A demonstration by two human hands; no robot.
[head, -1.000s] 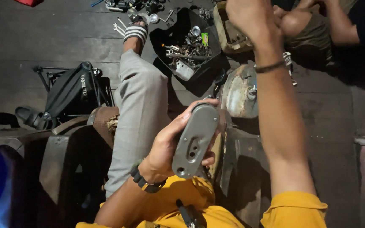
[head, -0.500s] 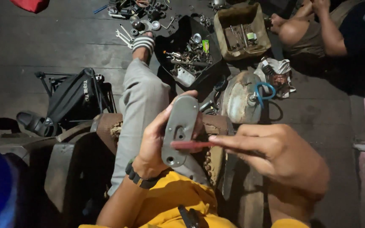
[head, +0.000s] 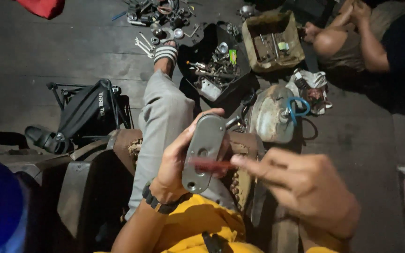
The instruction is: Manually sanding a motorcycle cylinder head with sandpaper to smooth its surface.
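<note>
**In the lap: grey metal cover under a red tool**

Over the yellow shirt [head: 198,225], the left hand [head: 174,164] grips an oblong grey cast-metal cover plate [head: 202,150], thumb on its top edge and fingers closed around its far side, holding it upright and raised above the lap. The right hand [head: 305,187] pinches a slim red-handled tool [head: 209,164] between thumb and forefinger, its shaft lying across the plate's face; whether the tip bears on the metal is blurred. By my judgement, work on the plate is under way, and nothing shows it finished.

Beyond, a rounded grey metal tank [head: 268,115] with a blue hose loop lies on the dark plank floor [head: 71,51]. A black tray of loose parts [head: 214,70] and an olive open box of tools [head: 270,40] sit farther off, with spanners [head: 144,44] scattered alongside. Another person's arm [head: 369,44] rests at upper right.
</note>
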